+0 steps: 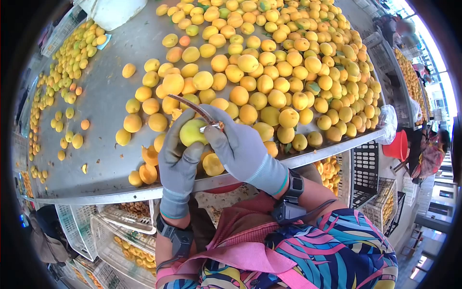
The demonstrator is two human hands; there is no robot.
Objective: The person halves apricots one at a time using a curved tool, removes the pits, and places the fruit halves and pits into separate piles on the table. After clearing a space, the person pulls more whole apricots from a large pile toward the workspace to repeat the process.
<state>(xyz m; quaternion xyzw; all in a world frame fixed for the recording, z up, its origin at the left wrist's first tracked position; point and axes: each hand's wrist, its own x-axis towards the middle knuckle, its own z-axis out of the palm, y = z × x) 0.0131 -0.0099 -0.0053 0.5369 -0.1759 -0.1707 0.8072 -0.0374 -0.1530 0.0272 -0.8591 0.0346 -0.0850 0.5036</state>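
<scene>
My left hand (179, 156), in a grey glove, is closed around a greenish-yellow apricot (192, 132) above the table's front edge. My right hand (236, 142), gloved the same way, grips a thin, curved brown tool (195, 107) with a shiny metal part against the fruit. Whether the metal has entered the flesh cannot be seen. Opened apricot halves (148, 173) lie just left of my left hand, orange insides showing. Whole apricots (276, 98) are heaped beyond both hands.
The metal table (103, 144) has a raised front rim. Another group of apricots (72, 58) lies at far left. Below stand white crates (79, 229), some holding cut fruit, and a black crate (365, 166). A red bucket (396, 146) and a seated person (430, 154) are at right.
</scene>
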